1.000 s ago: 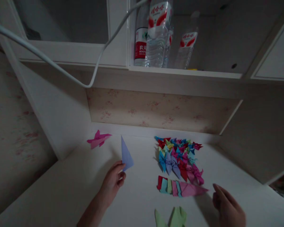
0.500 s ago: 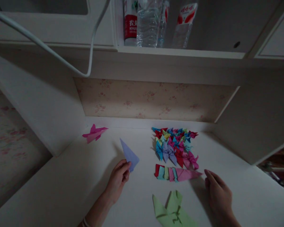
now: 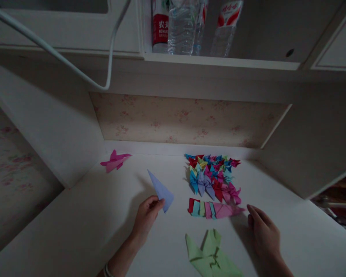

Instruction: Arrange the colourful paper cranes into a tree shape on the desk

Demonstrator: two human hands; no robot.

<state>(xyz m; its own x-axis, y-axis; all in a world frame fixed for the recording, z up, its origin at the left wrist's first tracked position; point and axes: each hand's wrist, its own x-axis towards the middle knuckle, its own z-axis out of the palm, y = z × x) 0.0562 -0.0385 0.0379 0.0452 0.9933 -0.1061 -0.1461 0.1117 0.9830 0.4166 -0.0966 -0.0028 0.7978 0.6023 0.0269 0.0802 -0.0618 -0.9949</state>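
A lavender folded sheet of paper, shaped like a narrow pointed kite, is pinched between the thumb and fingers of my left hand above the white desk. Its long tip points up and left. My right hand is closed, thumb against forefinger, with nothing visible in it. Its fingertips are just right of the pointed end of a pink folded paper, with a small gap showing. That pink piece lies at the right end of a row of overlapping folded papers in red, aqua and green.
Many small colourful origami figures crowd together behind the row. A large green folded paper lies at the front. A pink origami plane rests at the back left. Bottles stand on the shelf above; a white bent lamp arm hangs at upper left.
The lavender paper has shifted slightly right in view and turned a little with my left hand. My right hand keeps nearly the same place, and the view has tilted slightly.
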